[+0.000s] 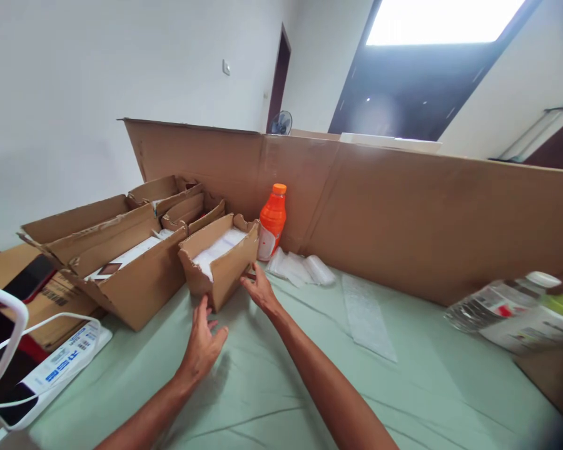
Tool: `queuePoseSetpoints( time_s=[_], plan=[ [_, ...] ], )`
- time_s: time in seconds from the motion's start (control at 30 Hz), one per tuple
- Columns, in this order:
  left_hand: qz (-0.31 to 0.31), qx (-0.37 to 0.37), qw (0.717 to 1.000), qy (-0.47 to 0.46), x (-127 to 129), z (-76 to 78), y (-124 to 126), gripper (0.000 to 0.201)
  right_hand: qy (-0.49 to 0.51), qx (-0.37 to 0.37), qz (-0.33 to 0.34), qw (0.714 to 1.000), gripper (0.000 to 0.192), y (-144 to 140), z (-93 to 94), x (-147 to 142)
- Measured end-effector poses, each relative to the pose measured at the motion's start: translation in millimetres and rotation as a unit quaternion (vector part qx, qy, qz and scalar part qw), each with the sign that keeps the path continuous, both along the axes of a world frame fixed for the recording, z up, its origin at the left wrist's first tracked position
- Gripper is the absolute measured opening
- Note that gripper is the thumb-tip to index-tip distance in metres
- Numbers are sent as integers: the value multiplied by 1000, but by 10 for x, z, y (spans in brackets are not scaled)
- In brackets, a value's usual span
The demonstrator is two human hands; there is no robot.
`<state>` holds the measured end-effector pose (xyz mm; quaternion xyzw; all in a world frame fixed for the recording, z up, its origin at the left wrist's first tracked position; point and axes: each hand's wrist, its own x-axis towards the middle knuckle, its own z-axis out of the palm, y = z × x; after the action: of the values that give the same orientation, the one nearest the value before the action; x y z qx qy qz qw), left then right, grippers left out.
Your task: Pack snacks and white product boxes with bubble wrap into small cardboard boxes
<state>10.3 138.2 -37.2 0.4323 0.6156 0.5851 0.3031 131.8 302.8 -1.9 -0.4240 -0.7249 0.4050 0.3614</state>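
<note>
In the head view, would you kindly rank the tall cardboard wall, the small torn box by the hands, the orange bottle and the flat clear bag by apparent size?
1. Cardboard wall, by far the largest.
2. Small torn box, next to the right hand and near the left hand.
3. Flat clear bag.
4. Orange bottle, though it stands farther back, so its place against the bag is unsure.

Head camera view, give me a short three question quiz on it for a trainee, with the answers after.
1. True or false: the right hand touches the side of the small cardboard box.
2. What colour is the cap of the orange bottle standing against the cardboard wall?
3. Multiple choice: the left hand is A) inside the small cardboard box, B) open on the green cloth just in front of that box, C) holding the orange bottle.

Key
1. True, its fingers are at the box's lower right side.
2. Orange.
3. B.
</note>
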Motion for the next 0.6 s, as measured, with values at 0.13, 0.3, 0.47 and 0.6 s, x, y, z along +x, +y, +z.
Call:
queuePoseSetpoints(
  time_s=[0.13,0.3,0.47,0.6],
  plan=[
    [8,32,998,52,17,41,556,86,-13,21,28,999,65,233,-82,-276],
    [7,38,997,71,-25,-61,1048,84,-83,52,29,995,59,426,-170,-346],
    [10,22,994,103,-122,-260,1145,80,-165,104,54,979,47,-66,-358,-89],
    [6,22,988,153,-163,-292,1075,76,-223,137,85,961,44,-731,-365,184]
  ],
)
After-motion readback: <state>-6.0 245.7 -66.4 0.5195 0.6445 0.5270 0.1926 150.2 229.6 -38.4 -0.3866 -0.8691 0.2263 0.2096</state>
